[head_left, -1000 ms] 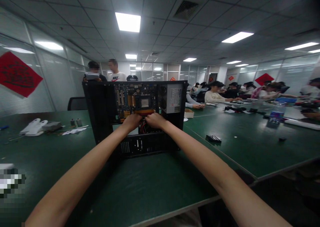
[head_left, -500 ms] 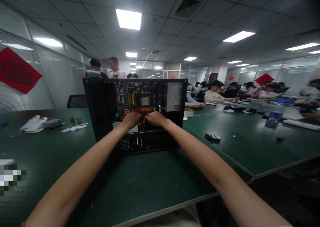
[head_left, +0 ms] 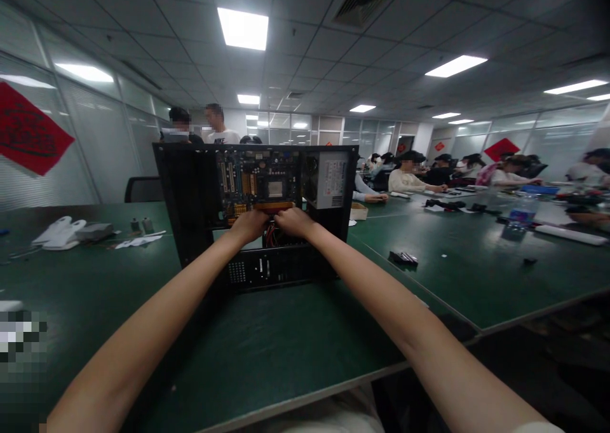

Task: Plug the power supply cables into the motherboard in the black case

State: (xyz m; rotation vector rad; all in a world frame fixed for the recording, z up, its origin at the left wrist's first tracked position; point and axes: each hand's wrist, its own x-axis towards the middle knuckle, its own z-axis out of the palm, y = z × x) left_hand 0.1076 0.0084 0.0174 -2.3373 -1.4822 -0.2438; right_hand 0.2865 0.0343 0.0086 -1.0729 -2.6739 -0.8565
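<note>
An open black computer case (head_left: 190,210) stands on the green table, its motherboard (head_left: 260,188) facing me. Both hands reach inside, at the lower edge of the board. My left hand (head_left: 250,225) is closed, its fingertips at the left end of a thin orange-red strip (head_left: 275,208) that looks like a RAM stick by its slots. At the right end, my right hand (head_left: 294,222) pinches the same strip, its fingers curled. The hands partly hide the strip, so whether it is seated cannot be seen. Red and dark cables (head_left: 271,237) hang just below the hands.
The power supply (head_left: 332,180) fills the case's upper right. Left on the table (head_left: 267,331) lie a white plastic bag (head_left: 60,233) and a grey box (head_left: 94,231). A small black part (head_left: 403,258) and a water bottle (head_left: 521,213) are right. Several people sit beyond.
The view has shifted slightly, so the case appears a little higher and further left. Both hands stay at the strip with almost the same grip.
</note>
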